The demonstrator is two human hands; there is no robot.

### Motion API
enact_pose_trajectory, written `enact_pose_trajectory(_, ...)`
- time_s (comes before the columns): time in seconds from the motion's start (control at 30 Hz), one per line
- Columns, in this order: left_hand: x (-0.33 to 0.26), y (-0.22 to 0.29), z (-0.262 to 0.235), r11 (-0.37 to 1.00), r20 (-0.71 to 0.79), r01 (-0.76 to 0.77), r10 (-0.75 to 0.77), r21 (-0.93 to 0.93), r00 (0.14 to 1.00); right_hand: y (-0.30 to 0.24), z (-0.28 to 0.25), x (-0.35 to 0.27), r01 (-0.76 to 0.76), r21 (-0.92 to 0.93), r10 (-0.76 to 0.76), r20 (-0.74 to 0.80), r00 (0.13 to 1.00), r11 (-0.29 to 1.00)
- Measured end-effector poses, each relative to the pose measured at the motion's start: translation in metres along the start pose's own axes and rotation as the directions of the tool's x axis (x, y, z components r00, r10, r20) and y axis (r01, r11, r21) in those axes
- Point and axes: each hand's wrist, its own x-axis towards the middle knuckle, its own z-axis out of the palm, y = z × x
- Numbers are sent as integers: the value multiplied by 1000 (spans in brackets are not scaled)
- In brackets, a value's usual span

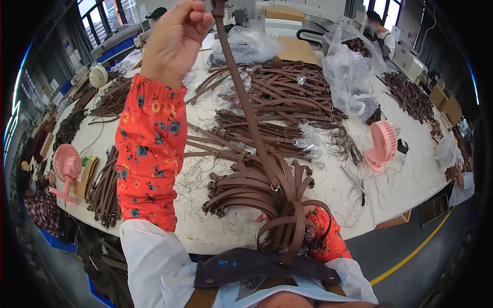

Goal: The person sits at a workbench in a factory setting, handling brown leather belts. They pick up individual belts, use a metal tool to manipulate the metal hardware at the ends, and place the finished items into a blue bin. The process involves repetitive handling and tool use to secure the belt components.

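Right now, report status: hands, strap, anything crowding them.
Left hand high, apparently holding up a brown strap, grip cropped at the top edge. Right hand low, mostly hidden behind a strap bundle. More strap piles lie ahead.

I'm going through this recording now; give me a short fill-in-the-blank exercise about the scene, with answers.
The raised left hand holds a long brown ____.
The sleeve cover on that arm is printed with ____.
The pink fan on the picture's right stands on the white ____.
The yellow line runs along the ____.

Missing words: strap; flowers; table; floor.
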Motion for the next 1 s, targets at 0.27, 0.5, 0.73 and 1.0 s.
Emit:
enact_pose_trajectory(0.27,55,48,-75,980,-138,-196,197,20,971,4,-3,5,-11,7,11,24,1000,1000)
enact_pose_trajectory(0.5,7,-33,-20,922,-3,99,-105,375,994,6,-3,14,-1,15,1,50,999,1000)
enact_pose_trajectory(0.73,-80,-108,-18,559,43,265,-477,786,878,6,1,15,6,-6,-6,81,997,1000)
enact_pose_trajectory(1.0,-173,2,30,448,328,538,-893,714,309,8,1,16,5,13,-6,103,995,1000)
